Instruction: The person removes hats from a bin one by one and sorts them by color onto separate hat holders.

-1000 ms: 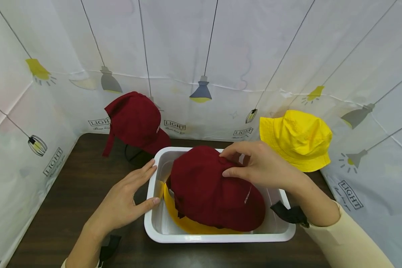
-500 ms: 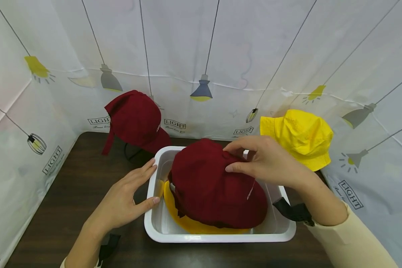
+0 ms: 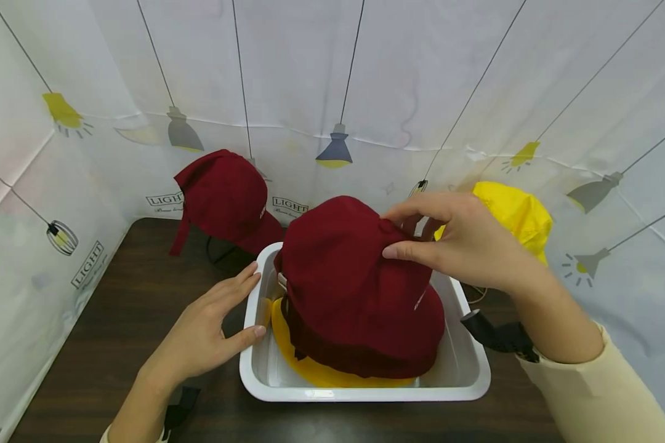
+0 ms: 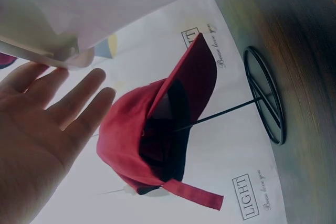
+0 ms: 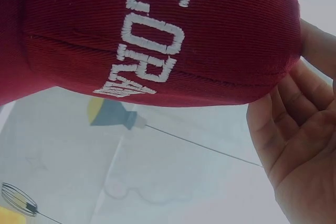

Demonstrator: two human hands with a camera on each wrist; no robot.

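A dark red baseball cap (image 3: 354,289) hangs tilted over the white plastic basin (image 3: 332,394), its brim toward the right. My right hand (image 3: 460,240) pinches the top of its crown between thumb and fingers; the right wrist view shows white embroidered letters on the cap (image 5: 210,40) close up. Beneath it in the basin lies a yellow item (image 3: 296,372), mostly hidden, with only a curved edge showing. At the basin's left rim rests my left hand (image 3: 207,332), fingers extended and touching it; the left wrist view shows those fingers straight and spread.
Another red cap (image 3: 227,197) sits on a black wire stand (image 4: 262,95) at the back left of the dark wooden table (image 3: 116,307). A yellow bucket hat (image 3: 512,215) stands at the back right, partly behind my right hand. A printed curtain (image 3: 288,74) encloses the back and sides.
My right hand has risen and moved slightly right, lifting the red cap's crown higher over the basin. It now covers more of the yellow bucket hat. My left hand has stayed on the rim.
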